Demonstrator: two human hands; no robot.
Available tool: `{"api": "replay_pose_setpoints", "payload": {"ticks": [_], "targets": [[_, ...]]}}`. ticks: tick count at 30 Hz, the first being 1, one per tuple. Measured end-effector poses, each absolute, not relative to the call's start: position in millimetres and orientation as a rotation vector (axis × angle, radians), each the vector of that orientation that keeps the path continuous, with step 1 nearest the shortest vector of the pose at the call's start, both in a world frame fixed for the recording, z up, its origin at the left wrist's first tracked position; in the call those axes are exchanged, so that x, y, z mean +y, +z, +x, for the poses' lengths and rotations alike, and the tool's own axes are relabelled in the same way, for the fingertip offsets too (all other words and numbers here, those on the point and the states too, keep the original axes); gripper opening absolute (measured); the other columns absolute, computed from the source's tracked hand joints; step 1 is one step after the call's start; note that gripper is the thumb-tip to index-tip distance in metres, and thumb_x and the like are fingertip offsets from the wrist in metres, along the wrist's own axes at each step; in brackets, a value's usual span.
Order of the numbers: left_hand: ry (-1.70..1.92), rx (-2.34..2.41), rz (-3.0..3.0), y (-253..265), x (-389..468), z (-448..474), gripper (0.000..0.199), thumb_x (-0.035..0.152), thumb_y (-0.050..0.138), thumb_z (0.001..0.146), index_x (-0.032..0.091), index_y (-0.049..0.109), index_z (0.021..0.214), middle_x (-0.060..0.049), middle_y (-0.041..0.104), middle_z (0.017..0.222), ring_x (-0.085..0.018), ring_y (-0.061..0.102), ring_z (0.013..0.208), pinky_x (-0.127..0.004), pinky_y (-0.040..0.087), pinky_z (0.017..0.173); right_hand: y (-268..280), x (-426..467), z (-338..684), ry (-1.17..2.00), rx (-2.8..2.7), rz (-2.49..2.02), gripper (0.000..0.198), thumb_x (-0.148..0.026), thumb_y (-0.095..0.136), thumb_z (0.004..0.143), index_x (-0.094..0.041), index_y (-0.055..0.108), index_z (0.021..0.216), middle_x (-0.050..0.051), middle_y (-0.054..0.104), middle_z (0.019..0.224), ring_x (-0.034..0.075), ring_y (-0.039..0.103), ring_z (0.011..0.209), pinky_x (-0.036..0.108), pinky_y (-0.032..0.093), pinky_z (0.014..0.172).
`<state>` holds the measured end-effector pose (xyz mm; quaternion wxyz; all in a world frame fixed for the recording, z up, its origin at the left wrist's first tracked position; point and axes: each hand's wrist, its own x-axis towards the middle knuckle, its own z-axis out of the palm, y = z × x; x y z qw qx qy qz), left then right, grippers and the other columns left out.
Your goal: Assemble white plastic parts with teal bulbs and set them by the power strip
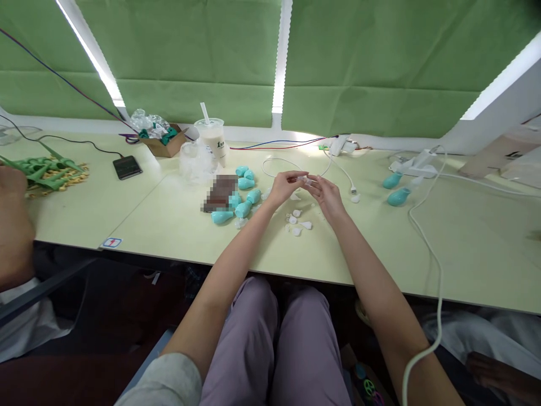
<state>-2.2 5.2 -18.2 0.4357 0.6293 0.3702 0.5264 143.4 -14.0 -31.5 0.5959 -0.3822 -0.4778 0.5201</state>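
Over the table, my left hand and my right hand meet, fingertips pinched on a small clear plastic piece. Its exact kind is too small to make out. Just below lie several small white plastic parts, some round with a short tab. To the left of my left hand sits a group of turquoise bulb-shaped pieces, some with clear bits beside them. Two more turquoise bulbs with clear tips rest farther off on the right.
A lidded drink cup with a straw, a plastic bag and a cardboard box stand at the back. A phone lies left. A white cable hangs over the front edge at right. Another person's arm is at far left.
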Motion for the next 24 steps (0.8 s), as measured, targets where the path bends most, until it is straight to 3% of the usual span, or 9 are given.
{"api": "replay_pose_setpoints", "payload": {"ticks": [3, 9, 13, 18, 24], "targets": [[1.323, 0.955, 1.578, -18.5, 9.1, -3.4, 0.024, 0.018, 0.067, 0.071, 0.013, 0.073, 0.094, -0.006, 0.073, 0.085, -0.014, 0.063, 0.077, -0.026, 0.049, 0.074, -30.7, -14.0, 142.6, 1.211, -1.137, -0.905, 0.046, -0.055, 0.071, 0.067, -0.024, 0.067, 0.101, 0.004, 0.073, 0.096, 0.023, 0.069, 0.097, 0.039, 0.047, 0.097], [1.297, 0.964, 1.578, -19.8, 11.0, -4.5, 0.023, 0.026, 0.072, 0.07, 0.013, 0.074, 0.089, -0.005, 0.072, 0.078, -0.016, 0.064, 0.076, -0.028, 0.05, 0.074, -32.6, -15.8, 139.8, 1.118, -1.19, -0.862, 0.041, -0.044, 0.083, 0.055, -0.019, 0.07, 0.085, 0.005, 0.074, 0.09, 0.022, 0.07, 0.086, 0.04, 0.049, 0.095], [1.278, 0.948, 1.574, -20.5, 10.9, -3.4, 0.03, 0.035, 0.073, 0.071, 0.014, 0.073, 0.092, -0.004, 0.07, 0.076, -0.013, 0.062, 0.071, -0.027, 0.049, 0.07, -34.5, -12.8, 141.8, 1.008, -1.22, -0.947, 0.034, -0.043, 0.08, 0.059, -0.02, 0.072, 0.083, 0.004, 0.073, 0.087, 0.02, 0.069, 0.079, 0.04, 0.051, 0.09], [1.263, 0.917, 1.546, -21.0, 11.2, -3.8, 0.033, 0.04, 0.077, 0.064, 0.013, 0.073, 0.083, -0.002, 0.066, 0.066, -0.011, 0.057, 0.064, -0.027, 0.048, 0.066, -37.5, -9.2, 143.7, 0.76, -1.331, -1.017, 0.024, -0.039, 0.076, 0.064, -0.024, 0.074, 0.083, 0.005, 0.068, 0.106, 0.019, 0.064, 0.093, 0.035, 0.053, 0.084], [1.276, 0.922, 1.495, -20.1, 11.5, -5.3, 0.031, 0.035, 0.079, 0.059, 0.013, 0.072, 0.079, -0.004, 0.068, 0.071, -0.012, 0.058, 0.065, -0.029, 0.049, 0.067, -36.3, -10.9, 140.4, 0.667, -1.39, -1.022, 0.018, -0.039, 0.073, 0.067, -0.026, 0.075, 0.079, 0.003, 0.066, 0.1, 0.017, 0.063, 0.085, 0.033, 0.053, 0.08]]}}
